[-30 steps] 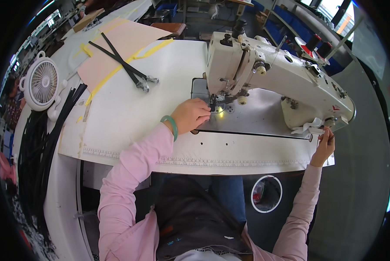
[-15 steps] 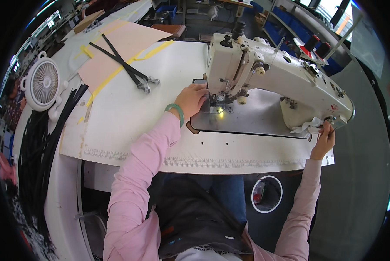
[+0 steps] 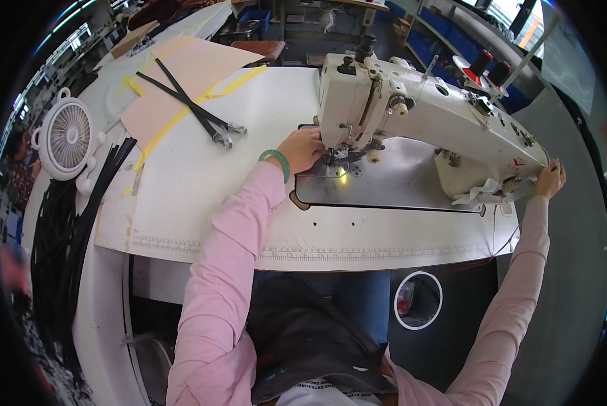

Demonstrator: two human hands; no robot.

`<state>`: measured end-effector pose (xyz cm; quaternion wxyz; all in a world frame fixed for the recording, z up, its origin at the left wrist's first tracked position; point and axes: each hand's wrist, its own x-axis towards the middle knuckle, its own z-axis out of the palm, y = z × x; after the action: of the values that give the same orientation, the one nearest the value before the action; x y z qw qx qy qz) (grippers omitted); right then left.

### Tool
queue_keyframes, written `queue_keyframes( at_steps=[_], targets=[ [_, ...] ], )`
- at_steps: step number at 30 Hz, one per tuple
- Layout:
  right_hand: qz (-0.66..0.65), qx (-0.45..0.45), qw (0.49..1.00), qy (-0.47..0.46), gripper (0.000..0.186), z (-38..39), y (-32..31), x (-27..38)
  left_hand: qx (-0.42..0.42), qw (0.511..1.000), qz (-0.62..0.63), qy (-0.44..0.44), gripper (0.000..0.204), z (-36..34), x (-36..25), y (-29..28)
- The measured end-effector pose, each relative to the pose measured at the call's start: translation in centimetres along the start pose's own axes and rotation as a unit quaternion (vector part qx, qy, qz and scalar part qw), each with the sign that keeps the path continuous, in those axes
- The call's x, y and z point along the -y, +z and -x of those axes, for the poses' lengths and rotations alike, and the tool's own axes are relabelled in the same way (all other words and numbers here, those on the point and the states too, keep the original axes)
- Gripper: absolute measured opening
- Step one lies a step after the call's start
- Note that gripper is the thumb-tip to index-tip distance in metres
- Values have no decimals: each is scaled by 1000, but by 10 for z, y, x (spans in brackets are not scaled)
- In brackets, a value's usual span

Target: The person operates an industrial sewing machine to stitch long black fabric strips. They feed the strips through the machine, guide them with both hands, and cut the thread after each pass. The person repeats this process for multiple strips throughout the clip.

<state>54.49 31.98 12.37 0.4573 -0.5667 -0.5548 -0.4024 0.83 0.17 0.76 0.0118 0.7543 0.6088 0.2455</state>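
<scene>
A white industrial sewing machine (image 3: pixel 418 108) stands over a shiny metal bed plate (image 3: pixel 405 183). My left hand (image 3: pixel 302 150), with a green bangle at its wrist, reaches in at the left of the needle and presser foot (image 3: pixel 332 160). Its fingers are closed together, their tips partly hidden behind the machine head, and whatever they pinch does not show. A small light glows on the plate below the needle. At the machine's far right end my right hand (image 3: pixel 551 178) is closed on the handwheel (image 3: pixel 546 160). White cloth (image 3: pixel 478 192) is tucked under that end.
Two crossed black straps (image 3: pixel 185 95) with clear-wrapped ends lie on pink card (image 3: pixel 175 74) edged with yellow tape. A white fan (image 3: pixel 68 134) and many black strips (image 3: pixel 59 250) are at the left. A ruler strip (image 3: pixel 317 253) runs along the front edge; a white-rimmed bin (image 3: pixel 418 301) stands below.
My right hand has moved up and right, from beside the white cloth under the machine's end to the handwheel. Dangling thread now shows at the table's right corner. The left hand stays by the needle.
</scene>
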Motion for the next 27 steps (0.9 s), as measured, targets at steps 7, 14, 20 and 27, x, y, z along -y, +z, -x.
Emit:
queue_keyframes(
  at_steps=[7, 14, 20, 27],
  targets=[
    [-208, 316, 919, 110, 47, -25, 65, -88, -52, 997, 24, 44, 18, 2, -2, -1],
    [-386, 243, 848, 269, 44, 33, 50, -80, -100, 994, -35, 18, 14, 5, -4, -4],
    [-354, 327, 830, 282, 41, 23, 33, -80, -87, 981, -71, -160, 14, 31, -43, -2],
    [-403, 316, 800, 311, 42, 31, 39, -68, -136, 977, -19, -165, 14, 33, -40, 4]
  ],
)
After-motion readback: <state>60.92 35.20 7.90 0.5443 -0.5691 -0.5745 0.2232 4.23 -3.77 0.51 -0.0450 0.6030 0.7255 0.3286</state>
